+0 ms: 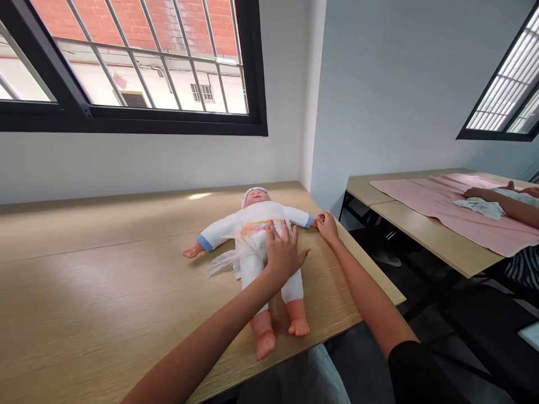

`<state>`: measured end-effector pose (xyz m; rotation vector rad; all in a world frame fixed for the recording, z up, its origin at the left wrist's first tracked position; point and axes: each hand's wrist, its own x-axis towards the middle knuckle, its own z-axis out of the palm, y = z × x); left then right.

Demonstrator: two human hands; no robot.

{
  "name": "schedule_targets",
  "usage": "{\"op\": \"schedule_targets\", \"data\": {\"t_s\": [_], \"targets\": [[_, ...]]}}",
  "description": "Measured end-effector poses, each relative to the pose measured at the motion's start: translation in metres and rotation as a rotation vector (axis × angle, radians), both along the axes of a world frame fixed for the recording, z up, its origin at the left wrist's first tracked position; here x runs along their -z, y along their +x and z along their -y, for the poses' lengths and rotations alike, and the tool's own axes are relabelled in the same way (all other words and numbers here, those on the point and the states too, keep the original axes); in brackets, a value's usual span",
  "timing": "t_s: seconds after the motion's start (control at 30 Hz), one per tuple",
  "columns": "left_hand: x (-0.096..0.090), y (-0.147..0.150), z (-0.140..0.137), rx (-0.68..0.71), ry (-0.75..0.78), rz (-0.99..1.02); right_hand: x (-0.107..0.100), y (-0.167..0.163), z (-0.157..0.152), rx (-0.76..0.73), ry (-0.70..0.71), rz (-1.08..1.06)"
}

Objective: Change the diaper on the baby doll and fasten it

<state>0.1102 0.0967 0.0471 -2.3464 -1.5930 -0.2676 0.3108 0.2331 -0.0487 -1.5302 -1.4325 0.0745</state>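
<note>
A baby doll (pixel 251 271) lies on its back on the wooden table (pixel 105 314), arms spread wide and bare feet towards me. It wears a white suit with blue cuffs and a white cap (pixel 244 197). My left hand (pixel 281 249) rests with fingers spread on the doll's belly, over a printed picture and a sheer, thin white material (pixel 223 262) that trails out to the left. With closed fingers, my right hand (pixel 327 227) grips the doll's hand (pixel 314 223) at the end of its outstretched right-side sleeve.
A second table (pixel 438 235) with a pink cloth (pixel 429 202) stands to the right. There, another person's arm (pixel 514 205) reaches over a patterned white cloth (pixel 482 207). A wall and barred window (pixel 160 120) rise behind my table. A dark seat (pixel 484 320) is at lower right.
</note>
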Motion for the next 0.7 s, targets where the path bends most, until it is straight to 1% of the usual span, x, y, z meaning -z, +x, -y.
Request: {"op": "schedule_targets", "data": {"t_s": [0.1,0.23,0.37,0.53,0.7], "targets": [[0.0,0.0,0.0,0.0,-0.004,-0.009,0.0,-0.001,0.0,0.044,-0.06,-0.036],[0.002,0.0,0.0,-0.007,0.001,-0.012,-0.001,0.002,0.001,0.077,-0.147,-0.171],[0.004,0.0,-0.001,-0.006,0.011,0.0,-0.005,0.01,0.004,0.026,-0.168,-0.308],[0.007,0.0,-0.003,0.007,0.014,0.008,-0.01,0.016,0.009,-0.066,-0.222,-0.371],[0.008,0.0,-0.002,0.009,0.017,0.008,-0.014,0.014,0.011,-0.161,-0.193,-0.452]]}}
